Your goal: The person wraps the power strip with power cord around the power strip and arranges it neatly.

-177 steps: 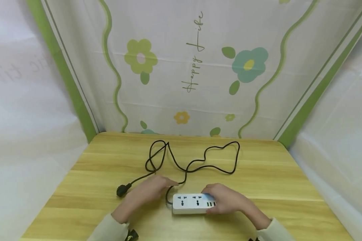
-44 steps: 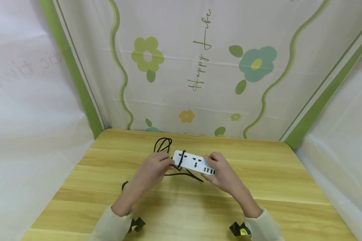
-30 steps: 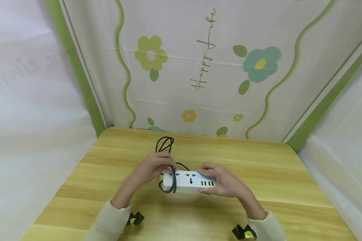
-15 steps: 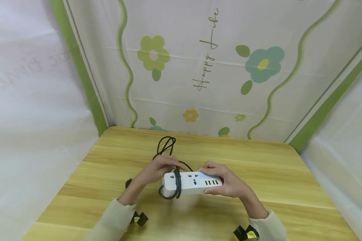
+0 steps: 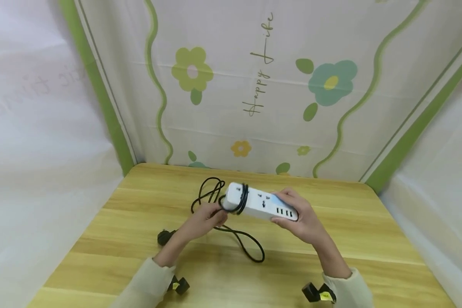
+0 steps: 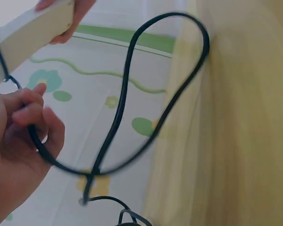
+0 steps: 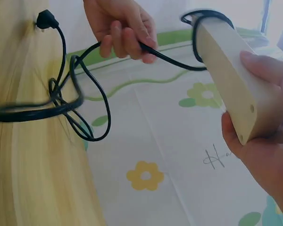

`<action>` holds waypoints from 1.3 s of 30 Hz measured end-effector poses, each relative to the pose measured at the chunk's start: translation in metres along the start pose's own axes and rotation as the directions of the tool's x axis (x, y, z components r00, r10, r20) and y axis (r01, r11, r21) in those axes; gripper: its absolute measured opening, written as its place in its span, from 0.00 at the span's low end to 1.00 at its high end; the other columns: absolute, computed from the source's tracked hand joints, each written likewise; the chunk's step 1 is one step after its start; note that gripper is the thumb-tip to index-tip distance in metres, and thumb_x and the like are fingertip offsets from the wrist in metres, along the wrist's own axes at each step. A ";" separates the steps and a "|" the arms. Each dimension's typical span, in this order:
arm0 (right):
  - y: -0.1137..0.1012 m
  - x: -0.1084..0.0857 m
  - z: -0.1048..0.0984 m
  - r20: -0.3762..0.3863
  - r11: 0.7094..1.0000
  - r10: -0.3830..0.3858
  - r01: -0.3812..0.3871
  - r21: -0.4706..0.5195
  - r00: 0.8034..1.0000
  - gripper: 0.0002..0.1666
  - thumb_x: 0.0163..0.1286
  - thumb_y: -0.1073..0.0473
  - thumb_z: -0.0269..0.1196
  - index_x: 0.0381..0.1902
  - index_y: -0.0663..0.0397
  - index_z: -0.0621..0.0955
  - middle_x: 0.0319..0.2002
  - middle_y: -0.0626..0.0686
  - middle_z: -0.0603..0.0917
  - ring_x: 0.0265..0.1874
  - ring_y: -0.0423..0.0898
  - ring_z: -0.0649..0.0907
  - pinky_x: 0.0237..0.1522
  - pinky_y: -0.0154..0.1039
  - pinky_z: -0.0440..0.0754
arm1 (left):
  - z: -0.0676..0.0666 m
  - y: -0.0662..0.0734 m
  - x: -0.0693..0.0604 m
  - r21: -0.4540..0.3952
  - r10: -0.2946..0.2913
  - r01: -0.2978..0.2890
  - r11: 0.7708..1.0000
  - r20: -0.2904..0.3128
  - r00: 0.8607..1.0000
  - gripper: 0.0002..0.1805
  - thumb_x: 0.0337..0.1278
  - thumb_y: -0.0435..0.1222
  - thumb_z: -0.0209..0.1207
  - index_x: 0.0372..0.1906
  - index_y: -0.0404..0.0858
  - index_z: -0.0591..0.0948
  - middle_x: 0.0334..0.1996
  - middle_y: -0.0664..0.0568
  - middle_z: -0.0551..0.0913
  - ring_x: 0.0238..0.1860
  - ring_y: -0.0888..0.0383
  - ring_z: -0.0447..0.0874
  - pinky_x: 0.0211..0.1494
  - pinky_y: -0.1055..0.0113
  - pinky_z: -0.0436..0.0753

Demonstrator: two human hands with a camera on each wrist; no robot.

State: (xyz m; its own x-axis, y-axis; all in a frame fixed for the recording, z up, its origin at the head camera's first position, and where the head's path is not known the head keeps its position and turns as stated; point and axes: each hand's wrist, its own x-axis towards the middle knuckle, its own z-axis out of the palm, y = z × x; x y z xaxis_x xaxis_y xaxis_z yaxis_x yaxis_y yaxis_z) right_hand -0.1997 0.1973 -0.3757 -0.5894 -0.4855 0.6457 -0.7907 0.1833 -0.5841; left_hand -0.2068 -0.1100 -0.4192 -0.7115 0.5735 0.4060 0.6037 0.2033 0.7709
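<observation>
Power strip (image 5: 259, 204) tilted, in air above surface (image 5: 369, 239); black cord (image 6: 118, 117) wraps end nearer left hand (image 5: 203, 220). Right hand (image 5: 303, 218) curls round opposite end. Left hand, fingers curled, grips cord just beside strip. For tidy winding: hold strip steady, feed cord under light tension, lay turns side by side, mind slack cord and plug (image 5: 164, 237) don't snag.

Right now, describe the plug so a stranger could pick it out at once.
Find the wooden table below the flowered curtain. On its left half in the head view, beyond the left sleeve, lies the plug. It is the stubby black end of the black cable, without the yellow patch of the black wrist device nearby.
</observation>
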 end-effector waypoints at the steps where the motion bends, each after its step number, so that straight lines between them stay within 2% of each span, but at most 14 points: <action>1: 0.000 0.000 -0.002 -0.034 1.000 0.008 -0.008 -0.026 0.999 0.34 0.52 0.77 0.71 0.60 0.68 0.78 0.47 0.59 0.79 0.41 0.38 0.77 0.38 0.30 0.78 | 0.001 0.001 0.000 0.029 0.002 -0.002 1.000 0.002 1.000 0.14 0.78 0.32 0.45 0.38 0.35 0.81 0.20 0.49 0.73 0.20 0.68 0.65 0.24 0.73 0.71; 4: 0.002 0.000 -0.006 -0.136 0.995 0.044 -0.055 -0.079 0.990 0.34 0.52 0.78 0.70 0.59 0.67 0.79 0.47 0.60 0.80 0.41 0.37 0.77 0.37 0.28 0.77 | 0.003 0.003 0.002 0.119 0.014 -0.016 0.993 0.015 1.000 0.15 0.79 0.34 0.44 0.43 0.38 0.82 0.19 0.56 0.69 0.20 0.72 0.61 0.24 0.75 0.68; 8: 0.005 0.000 -0.009 -0.225 0.982 0.105 -0.136 -0.128 0.969 0.35 0.52 0.77 0.71 0.60 0.64 0.79 0.47 0.58 0.80 0.40 0.36 0.76 0.36 0.25 0.77 | 0.008 0.007 0.004 0.219 0.043 -0.049 0.975 0.034 0.999 0.13 0.78 0.31 0.44 0.45 0.36 0.81 0.19 0.56 0.71 0.21 0.73 0.62 0.26 0.75 0.70; 12: 0.009 0.001 -0.007 -0.271 0.962 0.134 -0.191 -0.197 0.953 0.34 0.52 0.74 0.74 0.59 0.62 0.80 0.44 0.57 0.80 0.37 0.36 0.75 0.35 0.24 0.75 | 0.013 0.011 0.005 0.275 0.024 -0.035 0.961 0.046 0.999 0.11 0.76 0.28 0.46 0.47 0.35 0.80 0.21 0.56 0.75 0.21 0.73 0.63 0.26 0.76 0.72; 16: 0.014 0.000 -0.004 -0.304 0.936 0.139 -0.225 -0.270 0.943 0.32 0.51 0.70 0.76 0.57 0.62 0.81 0.42 0.57 0.79 0.36 0.36 0.74 0.34 0.23 0.74 | 0.016 0.015 0.005 0.305 -0.023 0.007 0.952 0.049 0.999 0.11 0.76 0.29 0.47 0.48 0.35 0.80 0.23 0.57 0.78 0.21 0.74 0.66 0.25 0.76 0.73; 19: 0.020 0.000 -0.002 -0.318 0.920 0.129 -0.233 -0.315 0.939 0.32 0.51 0.69 0.77 0.56 0.63 0.81 0.41 0.58 0.79 0.35 0.39 0.75 0.34 0.21 0.74 | 0.017 0.017 0.003 0.288 -0.071 0.053 0.956 0.053 0.996 0.10 0.77 0.30 0.47 0.47 0.35 0.80 0.24 0.57 0.79 0.21 0.72 0.73 0.26 0.76 0.76; 23: 0.026 0.000 0.000 -0.325 0.903 0.087 -0.212 -0.373 0.942 0.33 0.49 0.68 0.78 0.55 0.66 0.81 0.41 0.60 0.78 0.34 0.42 0.76 0.33 0.20 0.73 | 0.019 0.023 0.002 0.223 -0.125 0.109 0.969 0.062 0.990 0.09 0.76 0.31 0.48 0.43 0.35 0.79 0.26 0.54 0.82 0.25 0.61 0.83 0.27 0.76 0.79; 26: 0.030 0.000 0.002 -0.319 0.885 0.049 -0.189 -0.426 0.947 0.33 0.48 0.67 0.79 0.54 0.65 0.81 0.41 0.61 0.78 0.34 0.44 0.77 0.32 0.23 0.74 | 0.019 0.027 0.003 0.198 -0.152 0.135 0.971 0.071 0.986 0.10 0.76 0.32 0.49 0.37 0.37 0.78 0.26 0.54 0.83 0.26 0.58 0.85 0.24 0.76 0.78; 30: 0.032 0.000 0.003 -0.323 0.859 0.018 -0.180 -0.479 0.946 0.34 0.47 0.66 0.80 0.54 0.64 0.81 0.41 0.62 0.78 0.35 0.46 0.77 0.31 0.29 0.76 | 0.019 0.030 0.002 0.202 -0.193 0.175 0.964 0.070 0.979 0.11 0.76 0.33 0.49 0.34 0.38 0.78 0.25 0.58 0.82 0.25 0.62 0.84 0.21 0.75 0.75; 36: 0.035 0.000 0.004 -0.336 0.837 -0.007 -0.178 -0.517 0.942 0.35 0.45 0.68 0.80 0.54 0.65 0.81 0.41 0.63 0.77 0.35 0.48 0.77 0.29 0.34 0.77 | 0.017 0.031 -0.001 0.180 -0.209 0.188 0.965 0.102 0.973 0.08 0.74 0.31 0.52 0.34 0.38 0.77 0.27 0.50 0.85 0.26 0.69 0.83 0.21 0.75 0.75; 39: 0.037 0.000 0.005 -0.341 0.827 -0.025 -0.172 -0.535 0.940 0.35 0.46 0.68 0.80 0.54 0.67 0.81 0.41 0.64 0.76 0.35 0.49 0.77 0.28 0.36 0.78 | 0.016 0.030 -0.002 0.171 -0.217 0.195 0.966 0.123 0.968 0.08 0.74 0.32 0.53 0.34 0.39 0.76 0.27 0.50 0.86 0.26 0.71 0.82 0.20 0.75 0.72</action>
State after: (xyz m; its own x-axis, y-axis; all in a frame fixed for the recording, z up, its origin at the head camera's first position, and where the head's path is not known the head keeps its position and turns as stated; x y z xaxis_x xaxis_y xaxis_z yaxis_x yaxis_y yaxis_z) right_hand -0.2282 0.2001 -0.3998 -0.5908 -0.1698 0.7887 -0.6408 0.6928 -0.3309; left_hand -0.1814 -0.0922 -0.4046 -0.7758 0.6091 0.1649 0.5059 0.4441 0.7395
